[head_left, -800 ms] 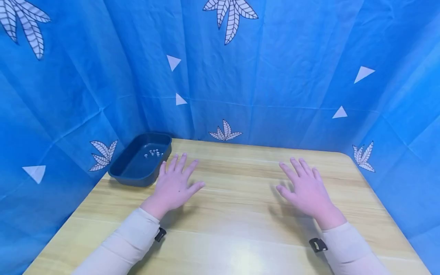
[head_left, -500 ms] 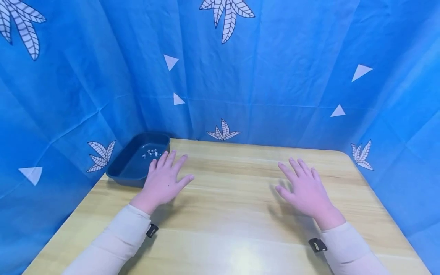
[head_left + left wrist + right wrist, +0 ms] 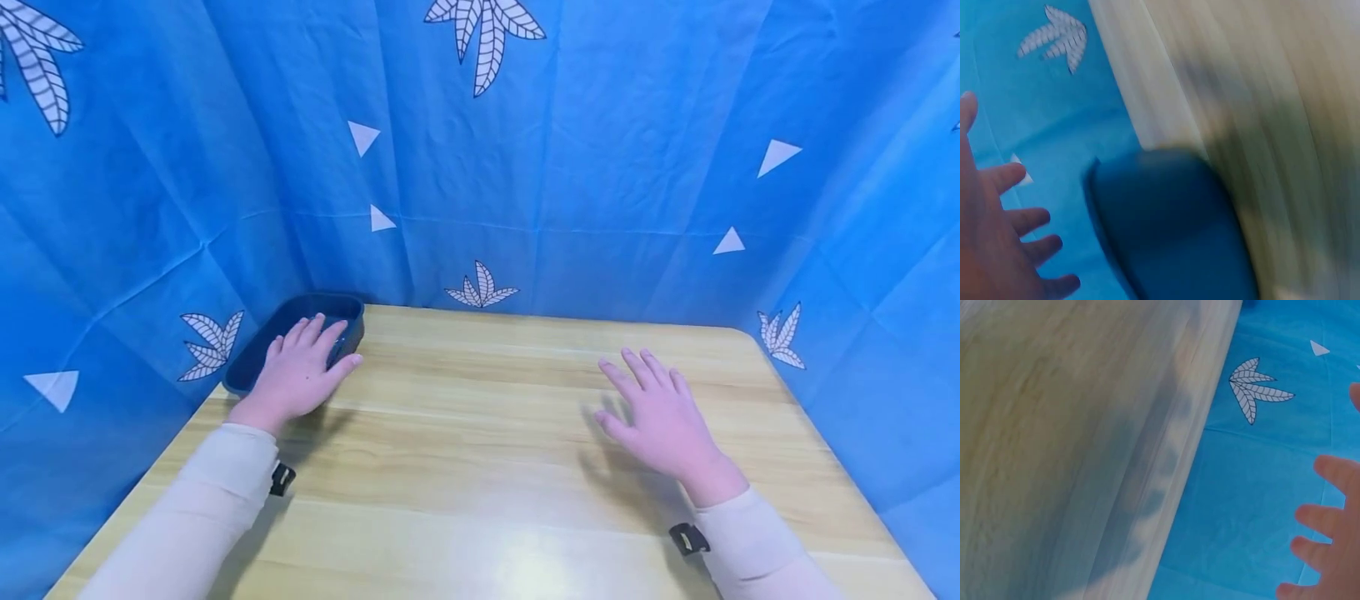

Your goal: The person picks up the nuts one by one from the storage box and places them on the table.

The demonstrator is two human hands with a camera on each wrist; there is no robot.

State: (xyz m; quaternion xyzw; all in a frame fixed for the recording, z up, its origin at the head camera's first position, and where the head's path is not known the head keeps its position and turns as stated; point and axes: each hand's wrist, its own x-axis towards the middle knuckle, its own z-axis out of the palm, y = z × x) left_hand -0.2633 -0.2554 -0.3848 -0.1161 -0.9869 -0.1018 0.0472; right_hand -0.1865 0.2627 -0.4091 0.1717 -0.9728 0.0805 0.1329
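Observation:
A dark blue-grey rectangular tub (image 3: 255, 354) stands at the table's far left corner. In the head view my left hand (image 3: 294, 377) hovers over its near right side with the fingers spread, hiding most of the inside. Only a trace of the small shiny pieces shows past the fingers. The left wrist view has the tub (image 3: 1172, 225) blurred beside the spread left hand (image 3: 997, 244), and I see nothing in that hand. Above the right part of the table, my right hand (image 3: 663, 421) is held with straight, parted fingers and holds nothing.
The light wood table (image 3: 465, 433) reaches back to a blue curtain (image 3: 630, 150) with white leaves and triangles. This cloth hangs along the back and both sides. Each sleeve has a small black clip-like piece (image 3: 688, 539) at the wrist.
My left hand has moved left from beside the tub to over it, covering the small shiny pieces seen earlier. The right hand has hardly moved. The head view has shifted slightly.

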